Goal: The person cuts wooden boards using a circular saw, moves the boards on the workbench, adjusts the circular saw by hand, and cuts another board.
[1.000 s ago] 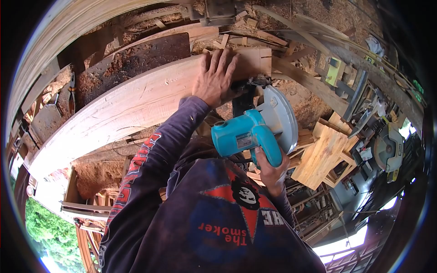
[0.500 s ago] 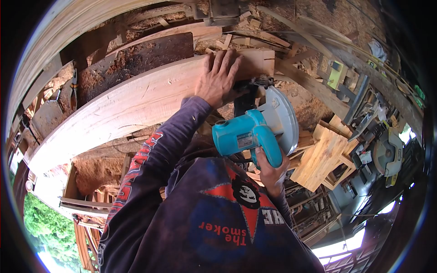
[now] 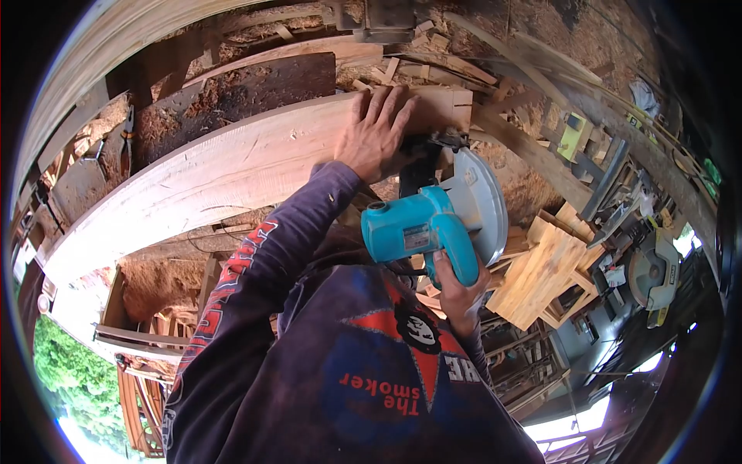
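A long, pale wooden plank (image 3: 232, 164) with a curved edge runs from the lower left up to the right. My left hand (image 3: 375, 133) lies across it near its right end, fingers over the far edge and gripping it; the thumb is hidden. My right hand (image 3: 460, 288) is wrapped round the rear handle of a teal circular saw (image 3: 410, 228). The saw's grey guard (image 3: 481, 205) faces right, and its front reaches the plank's near edge beside my left hand. I cannot see the blade or whether it touches the wood.
Pliers (image 3: 127, 138) rest at the left beyond the plank. A dark board (image 3: 263, 85) with shavings lies behind it. Stacked wooden pieces (image 3: 537, 271) are at the right, near a mitre saw (image 3: 653, 271). Sawdust and offcuts (image 3: 390, 69) cover the far side.
The view has shifted slightly, so the surroundings sit a little differently. Both hands keep their places on the plank and the circular saw.
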`<action>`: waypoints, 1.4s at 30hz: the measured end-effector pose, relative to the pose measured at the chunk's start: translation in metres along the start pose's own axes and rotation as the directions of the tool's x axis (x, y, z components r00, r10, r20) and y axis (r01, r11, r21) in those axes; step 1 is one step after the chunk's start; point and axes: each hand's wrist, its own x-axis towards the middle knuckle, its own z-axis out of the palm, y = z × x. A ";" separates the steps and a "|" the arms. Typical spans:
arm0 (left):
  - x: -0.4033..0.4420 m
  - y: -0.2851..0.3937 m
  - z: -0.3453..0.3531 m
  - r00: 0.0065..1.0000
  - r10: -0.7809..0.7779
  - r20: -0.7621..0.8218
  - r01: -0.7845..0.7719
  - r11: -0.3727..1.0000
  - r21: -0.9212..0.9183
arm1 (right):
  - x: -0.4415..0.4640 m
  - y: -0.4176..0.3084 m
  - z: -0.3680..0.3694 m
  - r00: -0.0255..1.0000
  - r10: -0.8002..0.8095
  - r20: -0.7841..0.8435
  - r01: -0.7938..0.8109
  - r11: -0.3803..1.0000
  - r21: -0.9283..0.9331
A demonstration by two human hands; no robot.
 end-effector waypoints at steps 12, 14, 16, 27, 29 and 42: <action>-0.001 0.000 -0.002 1.000 0.019 0.004 -0.019 1.000 0.001 | 0.001 0.006 0.002 0.994 -0.112 -0.003 0.112 0.994 0.013; -0.001 0.000 -0.002 1.000 0.021 0.000 -0.021 1.000 -0.001 | 0.000 0.004 0.000 0.998 -0.070 0.005 0.070 0.997 0.017; -0.001 -0.002 -0.002 0.999 0.039 0.034 -0.039 0.999 0.006 | 0.001 0.000 -0.001 1.000 -0.026 0.013 0.026 0.999 0.023; 0.000 -0.001 -0.001 1.000 0.010 -0.028 -0.010 1.000 -0.002 | 0.015 -0.014 0.002 0.992 -0.124 -0.033 0.124 0.992 0.011; 0.002 -0.002 0.001 0.999 0.012 -0.045 -0.013 1.000 -0.015 | 0.016 -0.012 -0.002 0.996 -0.086 -0.008 0.086 0.996 0.005; 0.015 0.000 -0.003 0.992 -0.100 -0.082 0.095 0.993 -0.066 | 0.021 -0.016 -0.001 0.995 -0.099 0.021 0.100 0.993 -0.056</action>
